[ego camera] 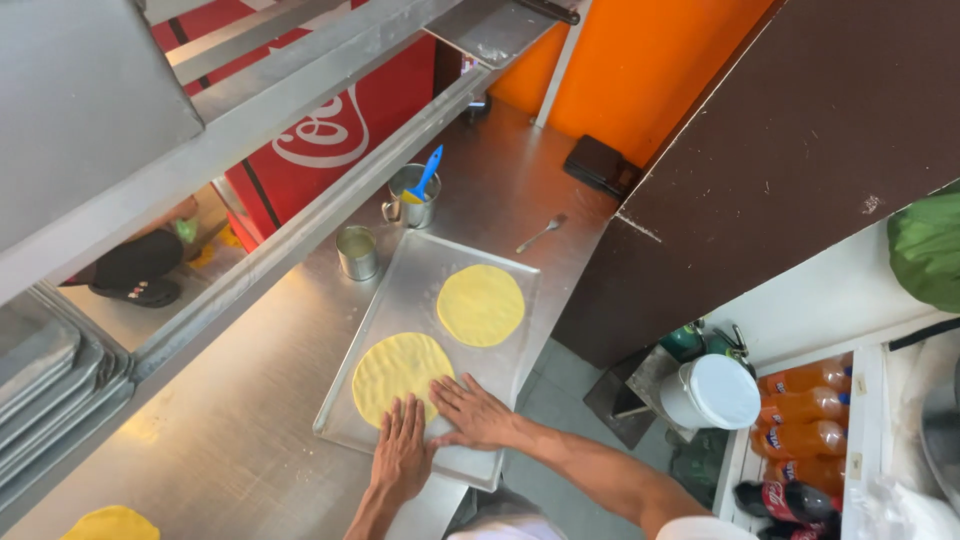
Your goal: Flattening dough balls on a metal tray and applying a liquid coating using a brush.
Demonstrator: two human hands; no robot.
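Note:
A flat metal baking tray point(400, 290) lies on the steel counter point(240, 440). Two round yellow dough discs rest on it: the near disc point(395, 372) and the far disc point(481, 304). My left hand point(401, 452) lies flat, fingers spread, on the near disc's lower edge. Beside it, my right hand point(474, 412) presses flat on the same disc's right edge and the tray. Neither hand holds anything.
A metal mug with a blue brush point(414, 196) and a small tin can point(357, 252) stand by the tray's far end. A spoon point(541, 233) lies on the counter. Another yellow dough piece point(112, 524) sits near left. White bucket point(712, 391) and orange soda bottles point(803, 410) stand at right.

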